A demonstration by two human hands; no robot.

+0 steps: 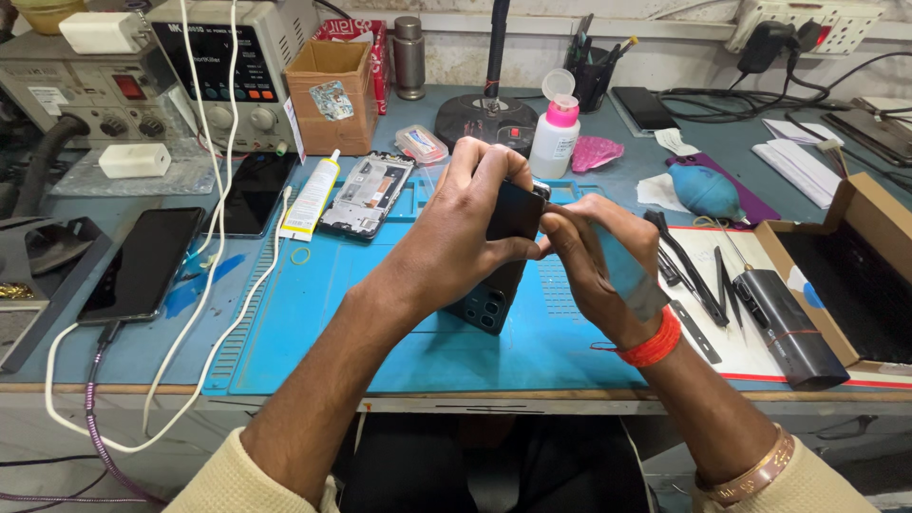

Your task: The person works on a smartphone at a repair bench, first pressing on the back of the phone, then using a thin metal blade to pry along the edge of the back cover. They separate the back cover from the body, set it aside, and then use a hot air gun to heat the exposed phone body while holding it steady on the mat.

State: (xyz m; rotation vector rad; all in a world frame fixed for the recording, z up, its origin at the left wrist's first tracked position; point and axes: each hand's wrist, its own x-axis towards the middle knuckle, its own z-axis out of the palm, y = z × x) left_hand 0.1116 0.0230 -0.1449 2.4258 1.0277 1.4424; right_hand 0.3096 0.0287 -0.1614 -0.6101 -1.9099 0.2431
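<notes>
I am watching the left hand (465, 228) wrapping the upper part of a dark smartphone (502, 256), fingers curled over its top edge and thumb pressing across the black back. The phone is standing nearly upright above the blue work mat (313, 323), its long axis running down and slightly left, camera cluster at the lower end. The right hand (598, 266) is sitting just right of it, thumb and forefinger pressed together at the phone's upper right edge; whether they are pinching anything thin I cannot tell. Both hands are touching the phone, the left covering more of it. Behind, a white bottle with a pink collar (556, 133) is standing near a lamp base, a small brown cardboard box (331, 95) with a sticker is left of that, and a white glue tube (312, 195) is lying on the mat's far left edge.
</notes>
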